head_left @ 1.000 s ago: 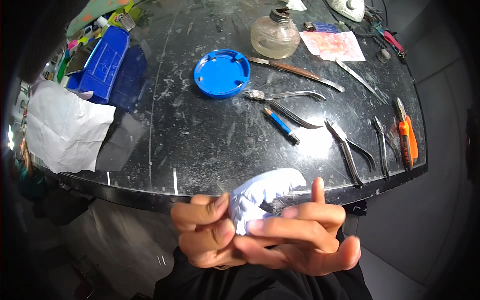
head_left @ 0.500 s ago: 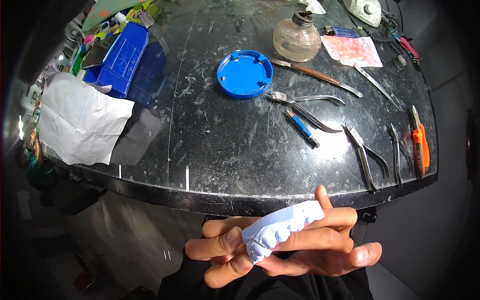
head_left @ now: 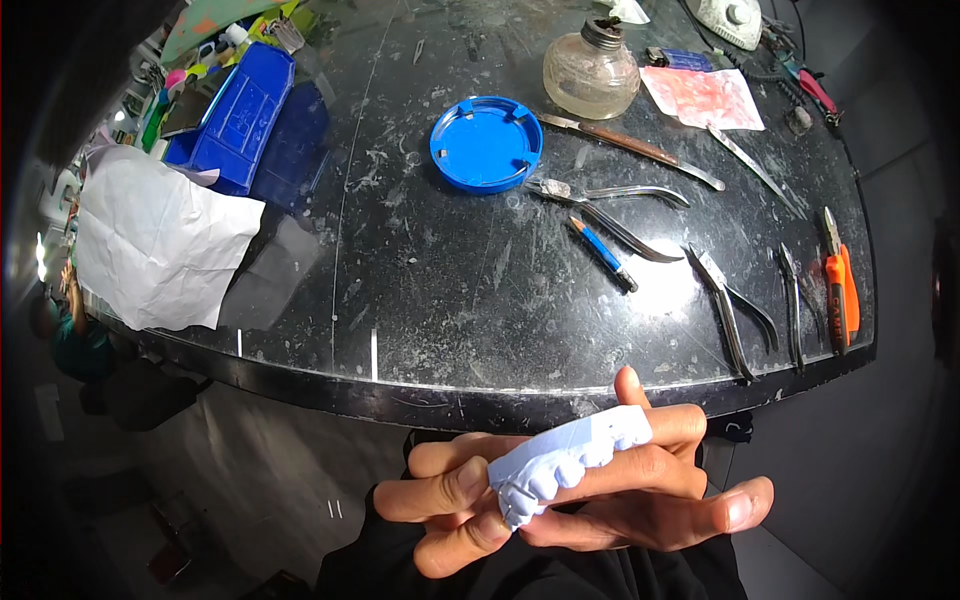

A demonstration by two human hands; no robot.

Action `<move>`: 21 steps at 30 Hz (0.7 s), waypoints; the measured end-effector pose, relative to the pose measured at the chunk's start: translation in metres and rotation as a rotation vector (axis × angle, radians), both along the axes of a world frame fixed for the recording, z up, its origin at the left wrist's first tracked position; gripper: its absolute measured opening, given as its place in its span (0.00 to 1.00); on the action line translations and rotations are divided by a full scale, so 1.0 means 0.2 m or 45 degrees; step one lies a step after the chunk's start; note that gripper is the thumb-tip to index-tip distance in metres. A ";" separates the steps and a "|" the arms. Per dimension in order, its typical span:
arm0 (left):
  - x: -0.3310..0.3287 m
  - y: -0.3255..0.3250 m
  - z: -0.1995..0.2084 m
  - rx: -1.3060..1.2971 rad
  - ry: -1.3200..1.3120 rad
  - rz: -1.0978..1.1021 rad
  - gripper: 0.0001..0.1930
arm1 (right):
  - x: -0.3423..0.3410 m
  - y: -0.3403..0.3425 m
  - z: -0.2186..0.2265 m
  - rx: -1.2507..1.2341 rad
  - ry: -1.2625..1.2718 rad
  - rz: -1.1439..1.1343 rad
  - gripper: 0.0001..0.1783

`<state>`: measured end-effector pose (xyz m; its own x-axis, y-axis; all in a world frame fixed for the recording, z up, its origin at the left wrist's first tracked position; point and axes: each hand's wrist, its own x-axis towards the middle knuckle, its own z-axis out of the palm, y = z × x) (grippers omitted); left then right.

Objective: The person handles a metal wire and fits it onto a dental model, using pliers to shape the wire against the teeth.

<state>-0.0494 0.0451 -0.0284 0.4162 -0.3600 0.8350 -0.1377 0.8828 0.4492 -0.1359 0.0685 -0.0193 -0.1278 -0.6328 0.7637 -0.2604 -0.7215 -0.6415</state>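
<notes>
A pale blue plaster dental cast [head_left: 565, 455] is held over my lap, just in front of the bench edge, with its row of teeth facing down and toward me. My left hand [head_left: 450, 500] is closed on the cast's left end, thumb and fingers pinching it. A thin dark line crosses the teeth near that end; I cannot make out what it is. From the right, my right hand [head_left: 665, 485] reaches behind and under the cast, its fingers against it. The right thumb sticks out away from the cast, and one fingertip points up beyond it. The cast hides some fingertips.
On the black bench [head_left: 430, 300] lie a blue round lid [head_left: 485, 145], a pencil [head_left: 603, 254], several pliers [head_left: 722, 305], a wooden-handled knife [head_left: 640, 148] and a glass burner jar [head_left: 590, 75]. White paper [head_left: 165, 240] and a blue bin [head_left: 240, 125] are at left.
The cast has tilted slightly, its right end shifting a little right. My right thumb has moved outward, and the upright right fingertip has shifted left. The left hand keeps its grip.
</notes>
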 end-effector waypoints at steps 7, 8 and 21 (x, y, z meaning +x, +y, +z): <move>-0.04 -0.01 -0.02 0.000 0.088 0.084 0.07 | 0.04 -0.04 0.08 0.026 0.107 -0.140 0.51; -0.02 0.00 -0.03 0.018 0.067 0.100 0.07 | 0.03 -0.04 0.09 0.043 0.189 -0.137 0.49; -0.03 -0.02 -0.02 -0.022 0.120 0.150 0.08 | -0.03 -0.03 0.16 0.098 0.343 0.049 0.65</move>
